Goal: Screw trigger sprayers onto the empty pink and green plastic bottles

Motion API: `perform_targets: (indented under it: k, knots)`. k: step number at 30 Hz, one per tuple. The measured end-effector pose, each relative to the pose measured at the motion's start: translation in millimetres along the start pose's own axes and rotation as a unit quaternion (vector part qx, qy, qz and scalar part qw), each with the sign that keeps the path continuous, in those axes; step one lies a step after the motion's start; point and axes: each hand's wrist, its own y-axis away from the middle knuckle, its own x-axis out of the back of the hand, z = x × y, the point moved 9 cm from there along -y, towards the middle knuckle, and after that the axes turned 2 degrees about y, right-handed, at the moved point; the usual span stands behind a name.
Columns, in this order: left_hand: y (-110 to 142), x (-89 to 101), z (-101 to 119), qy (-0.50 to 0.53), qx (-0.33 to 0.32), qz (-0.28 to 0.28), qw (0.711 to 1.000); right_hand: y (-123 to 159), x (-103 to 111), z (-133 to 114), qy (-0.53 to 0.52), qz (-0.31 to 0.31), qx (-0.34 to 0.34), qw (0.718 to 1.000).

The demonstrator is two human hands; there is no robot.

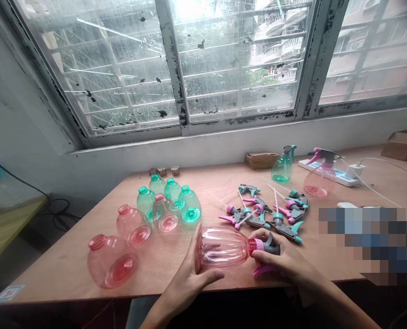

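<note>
- Head view: a clear pink bottle [220,246] lies sideways between the two hands, over the near side of the table [171,260], its base at the left hand and its neck at the right.
- Left hand [191,276]: partly open, cupped against the base, with the fingers along the far side and the thumb spread out below.
- Right hand [286,256]: mostly closed, thumb and fingers gripping the pink collar [259,245] of a gray spray head [271,247] at the neck; its pink trigger [265,270] shows beneath the hand. How tightly the collar sits cannot be told.
- Just beyond the right hand: a pile of loose spray heads [256,221], gray with pink or teal parts.
- Left of and beyond the left hand: four green bottles [190,205] and three pink bottles [112,262], all with open necks.
- Well beyond the right hand: a green spray bottle [281,170] and a pink spray bottle [319,182], heads fitted, near a white power strip [330,172] and a cardboard box [261,160].
- Farthest from both hands: a window [238,68] with a peeling frame.
</note>
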Motion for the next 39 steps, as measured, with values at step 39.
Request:
perform_targets:
  k: [39]
  knots:
    - [-1.6,-1.1,1.5,0.015,-0.007,-0.018,1.0,1.3,-4.3,-5.1,0.032,-0.035,0.019,0.999]
